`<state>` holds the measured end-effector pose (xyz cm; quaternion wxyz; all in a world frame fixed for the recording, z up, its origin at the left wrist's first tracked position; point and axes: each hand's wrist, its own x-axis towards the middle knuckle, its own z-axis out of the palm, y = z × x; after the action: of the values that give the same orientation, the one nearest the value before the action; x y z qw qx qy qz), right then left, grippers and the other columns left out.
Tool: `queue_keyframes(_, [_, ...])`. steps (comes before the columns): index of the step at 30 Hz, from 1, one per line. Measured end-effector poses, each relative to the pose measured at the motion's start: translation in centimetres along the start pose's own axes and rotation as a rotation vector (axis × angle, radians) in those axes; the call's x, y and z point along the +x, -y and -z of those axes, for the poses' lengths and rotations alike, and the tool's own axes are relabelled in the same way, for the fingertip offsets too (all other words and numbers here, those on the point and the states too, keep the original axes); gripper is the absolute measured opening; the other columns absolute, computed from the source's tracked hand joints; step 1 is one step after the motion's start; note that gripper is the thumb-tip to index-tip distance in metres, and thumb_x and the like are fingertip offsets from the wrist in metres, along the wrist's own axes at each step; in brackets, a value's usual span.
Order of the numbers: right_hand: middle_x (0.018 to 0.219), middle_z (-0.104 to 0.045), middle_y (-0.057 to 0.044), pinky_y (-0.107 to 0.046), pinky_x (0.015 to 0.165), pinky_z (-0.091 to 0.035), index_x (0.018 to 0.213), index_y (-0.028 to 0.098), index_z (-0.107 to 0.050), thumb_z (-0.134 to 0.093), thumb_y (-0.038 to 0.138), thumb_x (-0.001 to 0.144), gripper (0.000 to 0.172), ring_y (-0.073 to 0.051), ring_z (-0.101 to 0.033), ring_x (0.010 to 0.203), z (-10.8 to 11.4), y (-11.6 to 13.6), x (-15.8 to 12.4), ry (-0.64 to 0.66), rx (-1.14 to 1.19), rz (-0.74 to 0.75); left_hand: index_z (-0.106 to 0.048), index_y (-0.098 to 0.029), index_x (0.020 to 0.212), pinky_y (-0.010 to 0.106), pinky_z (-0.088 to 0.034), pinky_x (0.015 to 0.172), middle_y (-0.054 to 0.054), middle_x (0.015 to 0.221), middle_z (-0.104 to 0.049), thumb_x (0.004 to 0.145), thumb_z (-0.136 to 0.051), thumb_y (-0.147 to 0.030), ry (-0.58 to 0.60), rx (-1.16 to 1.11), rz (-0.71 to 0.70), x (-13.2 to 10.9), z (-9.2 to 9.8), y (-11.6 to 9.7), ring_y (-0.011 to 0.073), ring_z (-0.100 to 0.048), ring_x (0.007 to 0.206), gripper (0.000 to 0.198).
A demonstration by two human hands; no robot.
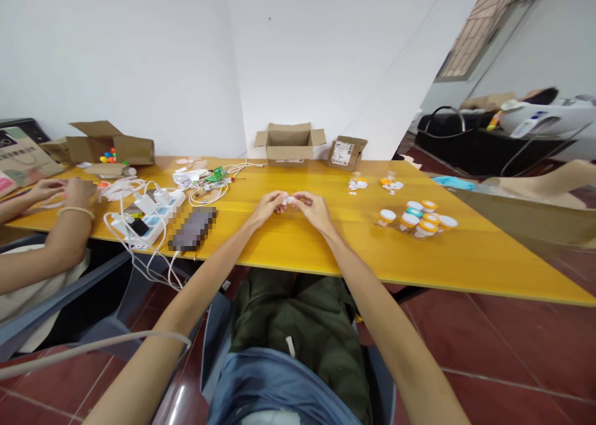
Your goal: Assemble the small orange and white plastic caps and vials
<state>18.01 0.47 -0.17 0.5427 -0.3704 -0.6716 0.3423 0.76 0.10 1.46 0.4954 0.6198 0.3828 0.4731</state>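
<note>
Over the middle of the yellow table (pixel 298 251), my left hand (pixel 270 205) and my right hand (pixel 313 210) meet with their fingers closed on a small whitish piece (pixel 289 201). It is too small and too covered by fingertips to name its kind. To the right of my hands stands a group of small clear jars (pixel 426 217), with white, orange and teal lids. One white-lidded jar (pixel 386 217) stands a little apart. Farther back lie loose white and orange lids (pixel 359 183) with small white bits, and a second small cluster of parts (pixel 391 183).
An open cardboard box (pixel 289 145) and a smaller box (pixel 347 153) stand at the wall. Left are a pixelated dark phone (pixel 192 228), a power strip (pixel 158 217) with white cables and a green tool (pixel 216 175). A co-worker's hands (pixel 77 192) work at far left.
</note>
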Motion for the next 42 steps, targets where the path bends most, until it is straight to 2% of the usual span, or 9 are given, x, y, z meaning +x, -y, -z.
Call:
queue_keyframes(5, [0.074,-0.074,-0.003,-0.034,0.064,-0.058,0.081,0.023,-0.072,-0.063,0.063,0.080,0.041,-0.020,-0.069,0.063,0.0,0.1,-0.2,0.009,-0.011,-0.009,-0.072,-0.017,0.095,0.022,-0.047,0.063,-0.001,0.070,-0.066,0.076,-0.077,-0.054,0.013,0.014,-0.021,0.2,0.1,0.4,0.0107,-0.059,0.062,0.042])
queue_keyframes(13, [0.056,-0.066,-0.002,-0.028,0.048,-0.054,0.064,0.022,-0.063,-0.057,0.081,0.076,0.061,-0.016,-0.063,0.048,0.0,0.3,-0.4,0.002,0.006,-0.086,-0.073,-0.018,0.102,0.026,-0.050,0.074,0.002,0.086,-0.072,0.069,-0.084,-0.049,0.028,0.003,-0.054,0.0,0.0,0.3,0.0144,-0.062,0.075,0.046])
queue_keyframes(19, [0.050,-0.063,-0.004,-0.025,0.039,-0.048,0.058,0.021,-0.058,-0.058,0.079,0.079,0.061,-0.015,-0.059,0.041,-0.2,0.6,-0.4,-0.006,0.026,-0.238,-0.074,-0.018,0.100,0.031,-0.050,0.084,0.006,0.096,-0.074,0.063,-0.088,-0.046,0.052,0.014,-0.089,-0.1,0.0,0.0,0.0193,-0.065,0.091,0.048])
queue_keyframes(25, [0.050,-0.063,-0.003,-0.022,0.036,-0.044,0.058,0.021,-0.057,-0.062,0.079,0.077,0.061,-0.012,-0.056,0.039,-0.1,1.0,-0.3,0.004,0.056,-0.289,-0.074,-0.017,0.099,0.034,-0.049,0.092,0.006,0.098,-0.075,0.060,-0.090,-0.044,0.039,0.001,-0.098,-0.1,0.0,0.1,0.0203,-0.066,0.094,0.050])
queue_keyframes(30, [0.059,-0.067,-0.002,-0.022,0.042,-0.047,0.066,0.020,-0.063,-0.067,0.072,0.074,0.053,-0.012,-0.059,0.047,0.2,0.8,-0.2,0.017,0.088,-0.226,-0.073,-0.016,0.098,0.032,-0.051,0.084,0.005,0.094,-0.074,0.059,-0.090,-0.043,0.018,-0.030,-0.056,0.0,0.0,0.1,0.0182,-0.066,0.086,0.051])
queue_keyframes(34, [0.070,-0.069,-0.001,-0.026,0.054,-0.054,0.075,0.022,-0.068,-0.073,0.061,0.072,0.040,-0.016,-0.064,0.062,0.2,0.7,-0.1,0.017,0.081,-0.094,-0.073,-0.016,0.093,0.028,-0.050,0.074,0.002,0.081,-0.072,0.064,-0.087,-0.046,0.013,-0.052,-0.029,0.0,0.0,-0.1,0.0145,-0.064,0.073,0.044])
queue_keyframes(39, [0.090,-0.071,-0.002,-0.033,0.074,-0.058,0.084,0.023,-0.069,-0.077,0.045,0.070,0.027,-0.018,-0.068,0.078,0.2,0.3,-0.1,0.028,0.043,0.036,-0.072,-0.015,0.081,0.024,-0.049,0.066,0.000,0.067,-0.065,0.071,-0.082,-0.053,0.024,-0.065,-0.001,-0.1,0.0,-0.2,0.0114,-0.060,0.063,0.040])
queue_keyframes(42, [0.094,-0.070,-0.003,-0.035,0.078,-0.058,0.087,0.023,-0.070,-0.077,0.040,0.070,0.024,-0.019,-0.068,0.083,0.1,0.0,-0.1,0.038,0.023,0.089,-0.068,-0.015,0.074,0.023,-0.048,0.062,0.000,0.063,-0.063,0.076,-0.077,-0.054,0.019,-0.049,0.022,-0.1,-0.1,-0.2,0.0109,-0.059,0.059,0.041])
